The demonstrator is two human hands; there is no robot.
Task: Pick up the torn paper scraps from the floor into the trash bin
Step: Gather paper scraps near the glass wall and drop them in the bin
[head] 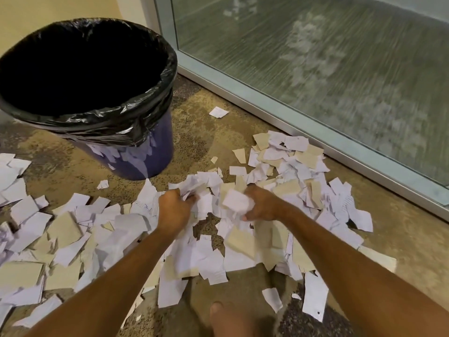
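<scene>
left grip: left hand [175, 207] clenched on a bunch of white torn paper scraps [194, 190], low over the pile.
right grip: right hand [261, 205] grasping a crumpled white wad of paper [237, 203], fingers curled round it.
scraps: white and beige torn paper pieces [286, 166] spread wide over the speckled brown floor [194, 132]; thick in the middle, more far left, one stray white piece [218, 112] near the glass panel's metal frame [267, 105].
bin: round blue trash bin with black plastic liner [87, 69] up-left of both hands, mouth open, well apart from the handfuls.
progress: early, judging by how much is left on the floor.
risk 1: loose handfuls, flat pieces likely to slip out on the lift and carry to the bin.
risk 2: release short of the rim, scraps sliding down the outside wall; some lie against its base.
risk 3: slack liner edge could fold inward if knocked.
risk 4: bare foot [226, 317] beside the scraps, slip hazard on paper.
</scene>
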